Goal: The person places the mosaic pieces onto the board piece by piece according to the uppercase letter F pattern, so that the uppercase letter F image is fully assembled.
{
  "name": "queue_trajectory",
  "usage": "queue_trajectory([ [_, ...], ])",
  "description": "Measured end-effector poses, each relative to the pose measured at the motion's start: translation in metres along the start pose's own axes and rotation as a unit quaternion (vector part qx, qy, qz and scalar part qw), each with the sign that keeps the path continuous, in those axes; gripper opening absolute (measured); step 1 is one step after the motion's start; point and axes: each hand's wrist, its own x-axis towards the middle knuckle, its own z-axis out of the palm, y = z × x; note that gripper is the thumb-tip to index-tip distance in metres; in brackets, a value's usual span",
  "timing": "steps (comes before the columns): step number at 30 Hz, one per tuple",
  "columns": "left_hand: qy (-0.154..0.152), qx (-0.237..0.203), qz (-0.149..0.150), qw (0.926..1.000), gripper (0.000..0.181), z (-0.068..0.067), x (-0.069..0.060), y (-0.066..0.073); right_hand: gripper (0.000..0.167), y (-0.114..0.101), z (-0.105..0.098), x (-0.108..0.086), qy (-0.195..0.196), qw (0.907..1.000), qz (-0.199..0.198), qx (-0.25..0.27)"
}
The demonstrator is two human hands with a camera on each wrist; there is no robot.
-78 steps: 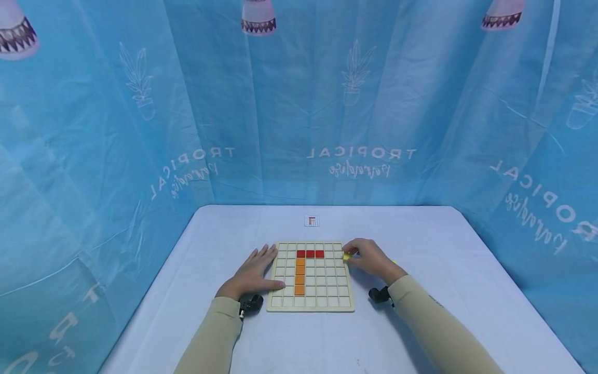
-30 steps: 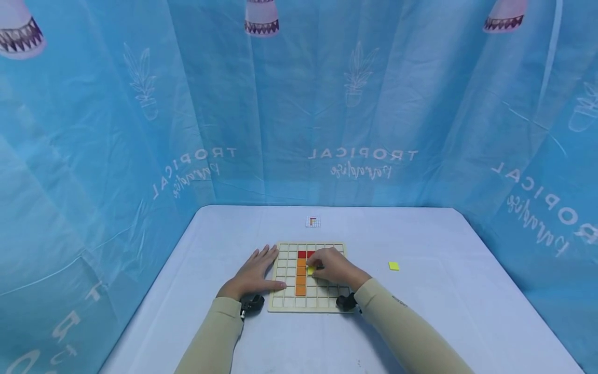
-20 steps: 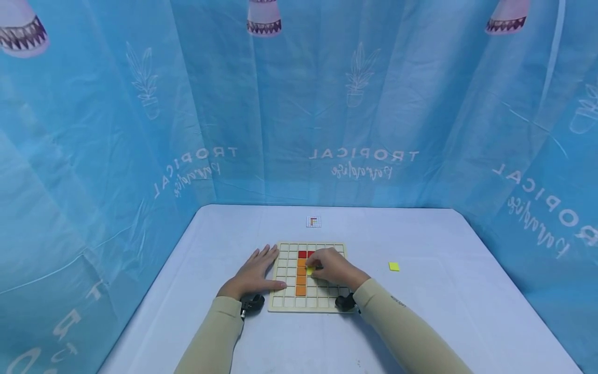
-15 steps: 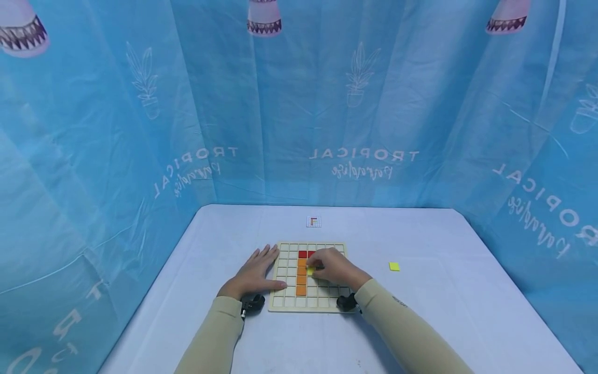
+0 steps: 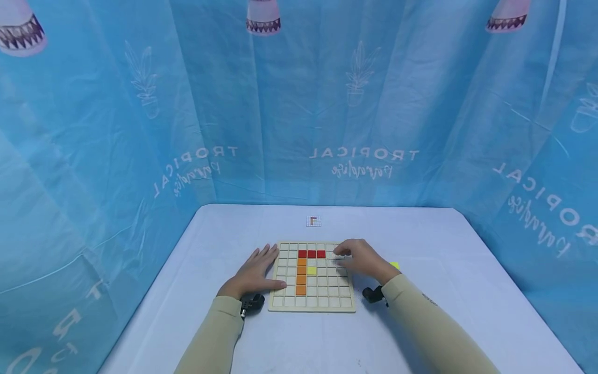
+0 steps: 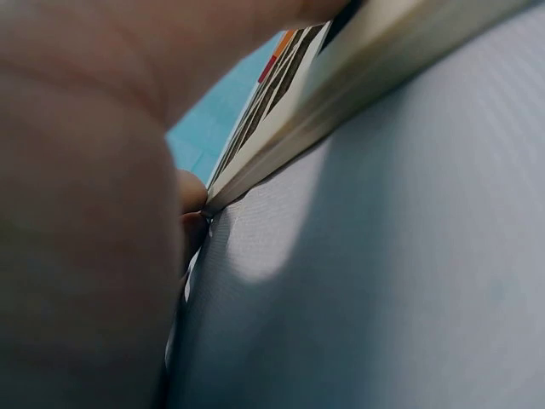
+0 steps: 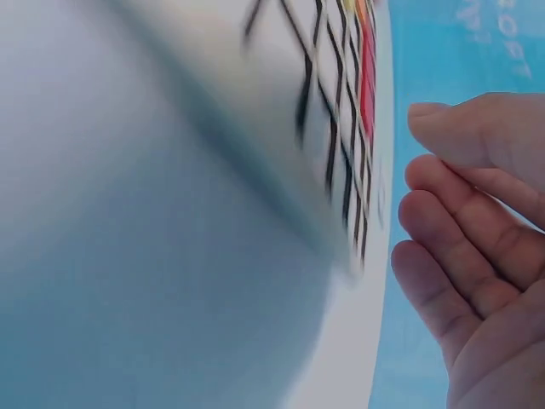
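Note:
A wooden grid board (image 5: 329, 304) lies on the table, with a row of red tiles (image 5: 311, 254) and a column of orange tiles (image 5: 301, 279) in its cells. One yellow tile (image 5: 311, 270) sits in a cell just right of the orange column. My left hand (image 5: 252, 272) rests along the board's left edge, fingers spread and thumb over the edge cells. Over the upper right edge of the board is my right hand (image 5: 364, 258), its fingers loosely bent; the right wrist view shows nothing between the fingertips (image 7: 421, 204).
A second yellow tile (image 5: 395, 265) lies on the table right of the board, partly hidden behind the right wrist. A small card (image 5: 313, 221) with a coloured grid pattern lies beyond the board. Blue curtains (image 5: 299, 104) stand around the white table (image 5: 411, 228).
My right hand has let go of the yellow tile in its cell and moved right, uncovering the red row. The left hand has stayed in place.

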Motion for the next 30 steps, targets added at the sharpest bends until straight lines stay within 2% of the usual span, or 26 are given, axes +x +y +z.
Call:
queue_trajectory([
  [4,-0.003,0.0,-0.001,1.0,0.123,0.0,0.0,0.001,0.026,0.027,-0.02,-0.013,0.027,0.9993,0.023,-0.01],
  [9,-0.004,-0.008,-0.013,0.9999,0.124,-0.001,-0.001,0.004,0.029,0.059,-0.042,-0.034,0.041,0.9981,0.046,-0.008],
  [15,0.002,-0.002,-0.016,0.9999,0.124,-0.001,-0.001,0.004,0.032,0.089,-0.057,-0.059,0.052,0.9968,0.061,0.006],
  [18,0.005,-0.001,-0.01,0.9999,0.124,-0.001,-0.001,0.002,0.034,0.099,-0.061,-0.068,0.057,0.9963,0.064,0.008],
  [24,0.009,-0.003,-0.002,0.9999,0.122,-0.001,-0.002,0.002,0.037,0.112,-0.064,-0.081,0.055,0.9941,0.093,0.01],
  [30,0.008,-0.007,-0.004,0.9999,0.122,-0.001,-0.001,0.003,0.033,0.117,-0.062,-0.087,0.048,0.9949,0.088,-0.002],
])
